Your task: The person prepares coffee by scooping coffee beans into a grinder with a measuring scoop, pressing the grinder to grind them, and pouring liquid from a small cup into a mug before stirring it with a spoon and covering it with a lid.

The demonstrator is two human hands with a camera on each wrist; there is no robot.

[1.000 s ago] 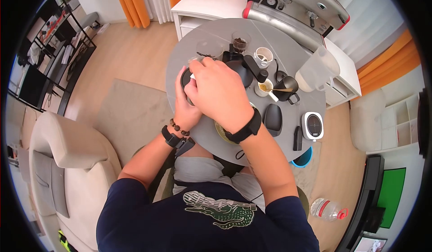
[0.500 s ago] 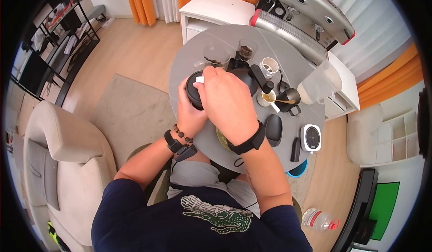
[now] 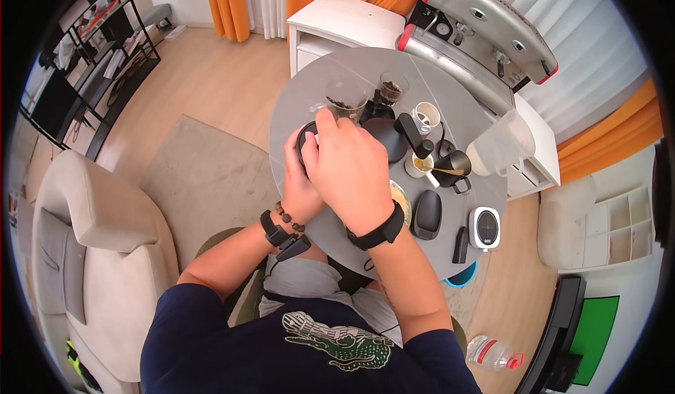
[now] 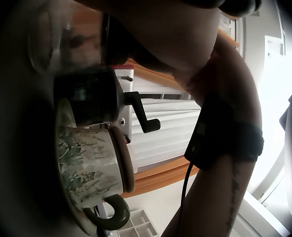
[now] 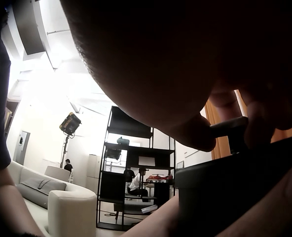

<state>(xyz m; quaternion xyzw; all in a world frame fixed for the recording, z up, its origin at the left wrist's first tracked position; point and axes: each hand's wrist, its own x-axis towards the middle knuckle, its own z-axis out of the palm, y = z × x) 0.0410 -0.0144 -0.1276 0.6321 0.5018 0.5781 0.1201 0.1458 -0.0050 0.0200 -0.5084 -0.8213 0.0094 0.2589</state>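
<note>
In the head view, a black lidded container (image 3: pixel 302 146) stands over the near left of the round grey table, mostly hidden by both hands. My left hand (image 3: pixel 299 183) curls round its side. Above the lid, my right hand (image 3: pixel 351 162) bends over it and covers the top. The right wrist view shows the thumb (image 5: pixel 198 133) and fingers pinching a small raised tab (image 5: pixel 230 129) on top of the black container (image 5: pixel 225 182). Just right of the hands is a black device with a crank handle (image 3: pixel 411 132). A flowered mug (image 4: pixel 91 168) shows in the left wrist view.
On the table (image 3: pixel 302 77) stand a clear bowl (image 3: pixel 346 95), a glass with dark contents (image 3: pixel 391 88), a white mug (image 3: pixel 426 117), a cup with a spoon (image 3: pixel 418 164), a black pitcher (image 3: pixel 453 167), a large clear jug (image 3: pixel 500 144) and a white scale (image 3: pixel 485 228).
Half a second ago a white piece and much of the lid were visible; now the right hand covers them. Both hands stay on the container. The head view has shifted slightly.
</note>
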